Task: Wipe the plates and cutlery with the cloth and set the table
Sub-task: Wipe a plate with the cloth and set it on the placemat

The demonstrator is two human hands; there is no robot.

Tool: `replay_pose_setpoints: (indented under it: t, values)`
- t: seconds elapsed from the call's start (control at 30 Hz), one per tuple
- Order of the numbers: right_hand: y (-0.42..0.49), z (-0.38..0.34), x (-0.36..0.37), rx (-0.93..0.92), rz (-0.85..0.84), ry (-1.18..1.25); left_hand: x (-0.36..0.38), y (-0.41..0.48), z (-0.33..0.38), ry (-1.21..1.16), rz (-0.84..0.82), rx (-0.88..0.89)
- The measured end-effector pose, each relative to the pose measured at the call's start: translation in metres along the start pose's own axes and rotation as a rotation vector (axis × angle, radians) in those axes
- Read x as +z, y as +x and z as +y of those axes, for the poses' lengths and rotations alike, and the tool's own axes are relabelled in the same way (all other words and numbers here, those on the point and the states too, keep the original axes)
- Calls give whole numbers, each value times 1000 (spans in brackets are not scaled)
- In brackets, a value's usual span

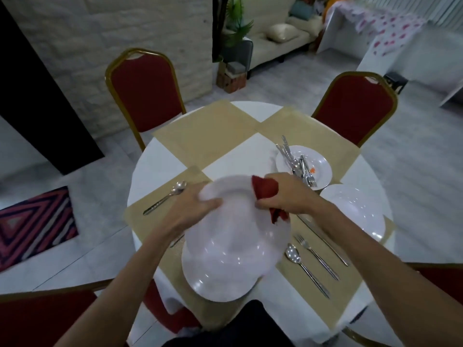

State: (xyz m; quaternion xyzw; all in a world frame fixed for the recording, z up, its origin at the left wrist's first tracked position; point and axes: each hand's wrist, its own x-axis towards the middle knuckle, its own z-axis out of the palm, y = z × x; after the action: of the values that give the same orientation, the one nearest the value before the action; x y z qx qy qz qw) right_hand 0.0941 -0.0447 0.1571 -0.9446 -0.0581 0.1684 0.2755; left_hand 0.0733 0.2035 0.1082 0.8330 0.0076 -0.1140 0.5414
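The left hand [194, 204] grips the far-left rim of a round glossy white plate [233, 246], held tilted above the near beige placemat [355, 271] on the round white-clothed desk [155, 159]. The right hand [288, 194] clutches a crumpled red cloth [265, 187] against the plate's far-right rim.

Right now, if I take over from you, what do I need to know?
Left hand holds the white plate by its rim.
Right hand grips the red cloth against that plate.
Done: spoon, fork and knife lie on the right mat; another spoon on the left mat.
Left: finish this plate, then the second plate and the cutlery piled on the far plate.
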Motion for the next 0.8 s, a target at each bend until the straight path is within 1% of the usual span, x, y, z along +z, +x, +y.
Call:
replay_pose_setpoints:
  t: [0.03, 0.07, 0.1, 0.13, 0.2, 0.3, 0.4, 0.43, 0.47, 0.5, 0.53, 0.57, 0.63, 0.67, 0.7, 0.73, 0.8]
  values:
    - [4, -9, 0, -97, -47, -221, 7, 0, 9, 151, -79, 90]
    - [6, -18, 4, -188, -68, -373, 16, 0, 15, 290, -140, 160]
    - [7, -23, 9, -246, -54, -437, 24, -1, 19, 356, -161, 203]
    - [8, -25, 11, -263, -4, -424, 28, 0, 20, 364, -140, 223]
    - [5, -11, 12, -152, 167, -193, 24, 3, 21, 307, -19, 248]
    - [-13, 19, 28, 99, 426, 274, 16, 4, 28, 191, 120, 276]
    - [-32, 32, 68, 257, 612, 812, 23, -2, 30, 81, 186, 220]
    - [-35, 31, 82, 346, 663, 1007, 27, -4, 29, 17, 216, 181]
    - [-34, 29, 97, 473, 691, 1182, 32, -4, 26, -85, 261, 140]
    - [-31, 26, 112, 601, 677, 1335, 40, -5, 25, -197, 323, 98]
    - [-28, 21, 127, 702, 626, 1468, 49, -5, 24, -280, 412, 54]
    - [-25, 16, 141, 766, 560, 1584, 61, -6, 24, -340, 512, 7]
    - [-21, 9, 156, 799, 440, 1740, 86, -11, 28, -426, 657, -58]
    - [-21, 11, 155, 798, 405, 1734, 97, -14, 30, -477, 689, -77]
    - [-21, 17, 148, 787, 393, 1679, 103, -17, 30, -534, 681, -101]
    - [-24, 25, 136, 765, 416, 1595, 104, -17, 27, -579, 646, -137]
    - [-30, 50, 104, 653, 469, 1354, 98, -16, 16, -569, 501, -224]
